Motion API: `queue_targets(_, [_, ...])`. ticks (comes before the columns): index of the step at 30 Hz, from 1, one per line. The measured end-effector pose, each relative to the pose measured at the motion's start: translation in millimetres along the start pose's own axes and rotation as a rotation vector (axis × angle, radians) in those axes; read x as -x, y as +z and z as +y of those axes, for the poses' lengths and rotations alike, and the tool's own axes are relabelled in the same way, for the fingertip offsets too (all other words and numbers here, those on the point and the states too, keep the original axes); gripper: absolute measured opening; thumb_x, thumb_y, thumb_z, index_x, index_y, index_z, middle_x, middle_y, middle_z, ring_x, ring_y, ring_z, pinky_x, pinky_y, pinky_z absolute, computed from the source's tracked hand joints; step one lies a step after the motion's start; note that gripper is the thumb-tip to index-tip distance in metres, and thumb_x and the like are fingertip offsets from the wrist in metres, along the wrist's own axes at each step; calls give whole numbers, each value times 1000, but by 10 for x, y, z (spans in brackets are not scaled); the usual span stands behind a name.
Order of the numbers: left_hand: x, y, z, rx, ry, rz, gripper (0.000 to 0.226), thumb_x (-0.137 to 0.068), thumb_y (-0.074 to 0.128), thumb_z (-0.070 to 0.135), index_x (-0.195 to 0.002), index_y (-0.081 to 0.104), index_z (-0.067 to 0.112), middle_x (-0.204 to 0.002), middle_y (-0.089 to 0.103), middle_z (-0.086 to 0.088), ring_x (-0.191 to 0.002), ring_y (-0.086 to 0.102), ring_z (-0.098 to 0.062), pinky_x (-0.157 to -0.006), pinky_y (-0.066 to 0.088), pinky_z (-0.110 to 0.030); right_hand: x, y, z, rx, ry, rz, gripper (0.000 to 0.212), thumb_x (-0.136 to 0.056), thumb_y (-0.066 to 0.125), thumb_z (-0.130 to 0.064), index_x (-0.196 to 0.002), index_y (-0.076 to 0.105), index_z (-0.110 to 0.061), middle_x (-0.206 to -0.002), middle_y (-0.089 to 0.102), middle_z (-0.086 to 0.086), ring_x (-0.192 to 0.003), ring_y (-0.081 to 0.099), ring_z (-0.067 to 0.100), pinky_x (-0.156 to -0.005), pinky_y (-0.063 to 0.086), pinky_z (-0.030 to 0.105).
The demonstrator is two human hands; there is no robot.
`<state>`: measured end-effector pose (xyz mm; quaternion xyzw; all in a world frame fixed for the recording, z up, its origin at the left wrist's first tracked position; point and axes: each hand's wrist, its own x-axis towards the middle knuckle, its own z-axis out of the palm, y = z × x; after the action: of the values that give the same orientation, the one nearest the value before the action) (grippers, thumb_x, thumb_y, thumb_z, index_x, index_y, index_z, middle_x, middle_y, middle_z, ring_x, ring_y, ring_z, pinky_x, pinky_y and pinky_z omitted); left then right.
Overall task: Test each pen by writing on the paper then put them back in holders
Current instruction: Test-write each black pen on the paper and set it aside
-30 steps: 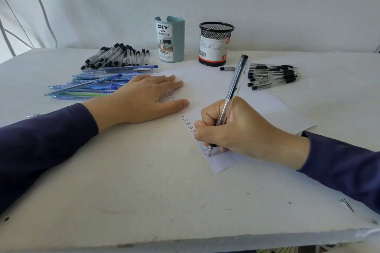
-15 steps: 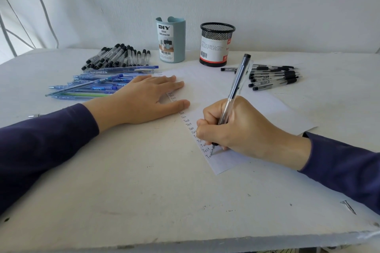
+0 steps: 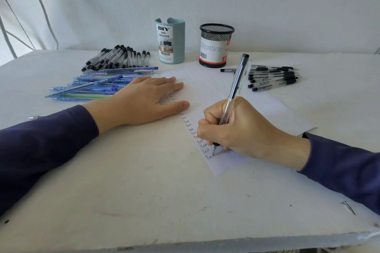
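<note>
My right hand grips a clear pen with a black cap end, its tip touching the white paper at the foot of a column of handwritten "Test" words. My left hand lies flat with straight fingers on the paper's left edge. At the back stand a pale blue holder and a black mesh holder. Black-capped pens lie in a heap at the back left, blue pens in front of them, and more black pens at the right.
The white table has its front edge close at the bottom. A nail lies near the front right corner. A small metal pen tip pokes out by my left sleeve. A white wall rises right behind the holders.
The pen tip has moved slightly down and right as the lowest "Test" word grows on the paper. My left hand has stayed flat in place.
</note>
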<state>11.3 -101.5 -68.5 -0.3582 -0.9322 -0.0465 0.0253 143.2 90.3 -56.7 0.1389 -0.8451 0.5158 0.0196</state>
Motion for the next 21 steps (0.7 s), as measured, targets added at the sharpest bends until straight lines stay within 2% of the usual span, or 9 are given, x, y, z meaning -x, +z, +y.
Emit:
queue_targets(5, [1, 1, 2, 0, -2, -1, 95, -69, 9, 88, -151, 23, 43, -161, 17, 15, -147, 16, -6, -118, 3, -26, -8, 7, 35, 17, -16, 15, 50, -82, 64, 1, -45, 35, -12, -41, 37, -7, -43, 47, 2, -44, 35, 9])
queue_targets(8, [6, -4, 3, 3, -7, -6, 95, -68, 9, 88, -151, 22, 44, -161, 16, 15, -147, 15, -7, -120, 3, -28, -15, -12, 13, 14, -3, 7, 48, -89, 61, -8, -46, 42, -10, -44, 46, 2, -46, 52, 4, -44, 41, 17])
queue_targets(10, [12, -4, 9, -1, -9, -4, 94, -68, 9, 88, -151, 22, 45, -161, 16, 16, -147, 15, -6, -118, 2, -25, -30, -50, -20, 12, -17, -12, 52, -98, 54, -19, -47, 52, -8, -49, 59, 5, -49, 55, 11, -51, 47, 25])
queue_targets(12, [16, -3, 13, 3, -11, -1, 94, -68, 9, 88, -150, 22, 45, -160, 16, 17, -147, 15, -6, -116, 1, -24, -67, -138, -54, 19, -28, 18, 57, -101, 48, -26, -48, 54, -6, -49, 59, 5, -50, 54, 15, -55, 45, 22])
queue_targets(13, [17, -3, 15, 8, -9, 0, 93, -68, 10, 88, -150, 22, 46, -160, 16, 17, -147, 15, -6, -116, 1, -23, -94, -200, -66, 25, -29, 62, 55, -101, 49, -30, -51, 54, -6, -45, 53, 5, -46, 50, 15, -52, 42, 20])
queue_targets(15, [15, -1, 14, 13, -9, -3, 93, -68, 10, 88, -150, 22, 46, -160, 16, 18, -147, 14, -5, -117, 0, -23, -150, -333, -80, 29, -31, 155, 43, -99, 51, -41, -66, 59, -13, -41, 37, 2, -38, 38, 14, -45, 35, 21])
queue_targets(17, [13, 2, 11, 9, -9, 1, 93, -69, 10, 89, -150, 22, 46, -160, 15, 18, -147, 14, -5, -118, 0, -24, -213, -462, -51, 31, -2, 187, 33, -100, 44, -46, -95, 63, -19, -40, 33, -2, -35, 33, 14, -41, 32, 21])
queue_targets(19, [15, 2, 2, 5, -4, 6, 92, -70, 8, 89, -151, 21, 46, -160, 14, 18, -147, 14, -4, -117, 0, -23, -281, -576, 25, 44, 46, 216, 36, -103, 32, -43, -113, 57, -19, -37, 37, -3, -35, 38, 13, -40, 34, 19])
queue_targets(21, [13, 10, -6, 6, 3, 11, 90, -72, 5, 86, -151, 20, 46, -160, 14, 18, -147, 12, -4, -115, -2, -21, -329, -670, 108, 97, 20, 243, 34, -105, 29, -40, -115, 57, -23, -43, 48, 0, -43, 46, 15, -47, 41, 24])
